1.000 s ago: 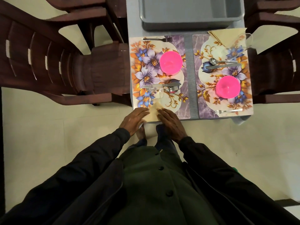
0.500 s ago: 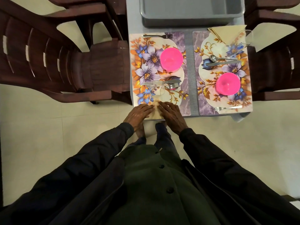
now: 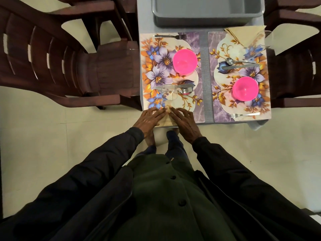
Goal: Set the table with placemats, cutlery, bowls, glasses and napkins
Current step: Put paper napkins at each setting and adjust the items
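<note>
The person stands at the near end of the narrow grey table (image 3: 206, 75), dark jacket sleeves reaching forward over a green buttoned top; a brown plastic chair (image 3: 69, 63) is drawn up on the left side, another chair (image 3: 295, 72) on the right; a grey tub (image 3: 205, 21) sits at the far end. Two floral placemats lie side by side with a strip of table between them, the left placemat (image 3: 152, 66) and the right placemat (image 3: 220, 105); each carries a pink bowl, one (image 3: 185, 62) far on the left mat, the other (image 3: 245, 88) near on the right.

The left hand (image 3: 149, 120) and right hand (image 3: 185, 122) rest on a beige napkin (image 3: 166, 119) at the near edge of the left mat; the fingers are spread, straight to slightly bent, tips nearly meeting at its point, pressing down and not curled round it. A second napkin (image 3: 243, 34) lies folded at the far corner of the right mat. A clear glass (image 3: 169, 92) stands just beyond the hands, over a knife (image 3: 184, 86) beside a spoon (image 3: 186, 91); the right mat has its own knife (image 3: 239, 67) and spoon (image 3: 231, 61); one fork (image 3: 170, 37) lies on the left mat's far edge, another fork (image 3: 243, 115) on the right mat's near edge.
</note>
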The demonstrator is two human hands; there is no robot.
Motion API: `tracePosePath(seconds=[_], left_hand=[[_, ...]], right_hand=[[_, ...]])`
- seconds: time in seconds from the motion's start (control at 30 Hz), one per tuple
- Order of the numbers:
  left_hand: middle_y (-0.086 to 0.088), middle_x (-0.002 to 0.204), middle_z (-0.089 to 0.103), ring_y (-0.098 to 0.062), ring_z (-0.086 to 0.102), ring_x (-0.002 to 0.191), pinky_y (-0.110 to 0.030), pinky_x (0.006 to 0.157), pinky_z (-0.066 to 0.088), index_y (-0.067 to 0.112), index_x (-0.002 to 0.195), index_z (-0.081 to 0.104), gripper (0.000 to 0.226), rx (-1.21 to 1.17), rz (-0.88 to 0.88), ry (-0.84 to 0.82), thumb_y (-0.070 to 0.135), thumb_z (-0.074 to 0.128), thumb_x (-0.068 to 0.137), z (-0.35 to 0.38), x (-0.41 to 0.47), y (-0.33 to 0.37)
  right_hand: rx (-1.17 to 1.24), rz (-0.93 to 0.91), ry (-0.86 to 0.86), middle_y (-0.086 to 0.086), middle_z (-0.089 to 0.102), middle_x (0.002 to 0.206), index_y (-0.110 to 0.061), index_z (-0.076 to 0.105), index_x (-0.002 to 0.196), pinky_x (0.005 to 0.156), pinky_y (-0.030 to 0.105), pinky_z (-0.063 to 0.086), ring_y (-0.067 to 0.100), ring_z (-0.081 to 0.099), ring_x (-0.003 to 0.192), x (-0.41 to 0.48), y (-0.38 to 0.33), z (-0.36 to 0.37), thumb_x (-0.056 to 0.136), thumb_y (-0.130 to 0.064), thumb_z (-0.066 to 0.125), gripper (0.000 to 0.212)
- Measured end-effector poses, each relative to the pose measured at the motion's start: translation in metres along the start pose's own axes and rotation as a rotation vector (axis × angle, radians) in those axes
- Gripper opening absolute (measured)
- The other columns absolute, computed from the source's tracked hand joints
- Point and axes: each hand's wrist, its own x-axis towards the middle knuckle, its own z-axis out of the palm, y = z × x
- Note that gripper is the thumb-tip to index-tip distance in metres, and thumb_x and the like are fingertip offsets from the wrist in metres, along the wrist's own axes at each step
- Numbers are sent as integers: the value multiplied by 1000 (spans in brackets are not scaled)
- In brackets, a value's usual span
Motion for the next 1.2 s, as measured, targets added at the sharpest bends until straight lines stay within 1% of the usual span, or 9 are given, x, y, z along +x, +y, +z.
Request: tracePosePath(seconds=[0.2, 0.47, 0.53, 0.6, 0.67, 0.77, 0.87, 1.0, 1.2], left_hand=[[-2, 172, 0, -34, 7, 156, -51, 125, 12, 24, 163, 7, 88, 27, -11, -55, 22, 65, 97, -6, 3, 4], [-3, 172, 3, -34, 7, 156, -51, 125, 10, 23, 163, 8, 86, 27, 1, -73, 24, 64, 98, -13, 3, 4], [-4, 171, 11, -34, 13, 154, -52, 124, 16, 22, 163, 15, 80, -15, 14, -11, 19, 64, 99, -14, 1, 6], [-7, 165, 30, -36, 28, 149, -55, 118, 31, 17, 159, 32, 74, -67, 11, 106, 12, 69, 95, -16, -3, 5], [-12, 152, 50, -39, 44, 139, -56, 109, 45, 11, 148, 49, 69, -117, -7, 213, 8, 79, 86, -18, -10, 3], [-18, 133, 65, -43, 57, 124, -52, 98, 50, 2, 132, 64, 56, -205, -20, 316, 5, 83, 79, -18, -24, 4], [-20, 128, 68, -43, 61, 119, -49, 98, 51, 1, 127, 67, 42, -229, -7, 340, 8, 77, 87, -16, -35, 7], [-11, 140, 61, -34, 52, 131, -49, 107, 46, 11, 140, 59, 51, -241, -21, 239, 22, 74, 92, -13, -37, 4], [-16, 138, 63, -39, 55, 128, -53, 106, 47, 6, 138, 62, 47, -190, -12, 242, 7, 72, 92, -14, -35, 13]], right_hand=[[-17, -5, 11, 9, 21, 168, -17, 31, 158, 111, 53, 34, 37, 30, 146, -3, 0, 0, 77, -15, 83, 96], [-12, -14, 49, 11, 23, 167, -16, 34, 157, 114, 53, 31, 37, 29, 148, -3, -1, 0, 80, -21, 82, 90], [-2, -29, 100, 13, 29, 164, -12, 39, 154, 114, 54, 31, 38, 32, 147, -4, -2, -4, 83, -19, 78, 82], [21, -5, 180, 14, 39, 159, -10, 46, 149, 114, 52, 33, 37, 37, 145, -7, -2, -8, 85, -15, 75, 71], [75, 72, 259, 14, 50, 151, -9, 54, 142, 112, 52, 40, 36, 46, 139, -12, -1, -11, 87, -11, 74, 59], [148, 118, 315, 16, 63, 135, -5, 64, 129, 106, 51, 50, 35, 58, 127, -22, 2, -15, 91, -7, 70, 39], [181, 89, 295, 16, 65, 132, -5, 67, 125, 105, 45, 49, 34, 59, 124, -29, 0, -16, 93, -10, 70, 32], [171, 83, 217, 15, 64, 134, -6, 67, 126, 106, 47, 50, 35, 57, 126, -29, 0, -7, 92, -14, 72, 35], [116, 98, 206, 12, 60, 141, -10, 66, 128, 105, 45, 49, 33, 53, 128, -29, 0, 1, 93, -18, 70, 36]])
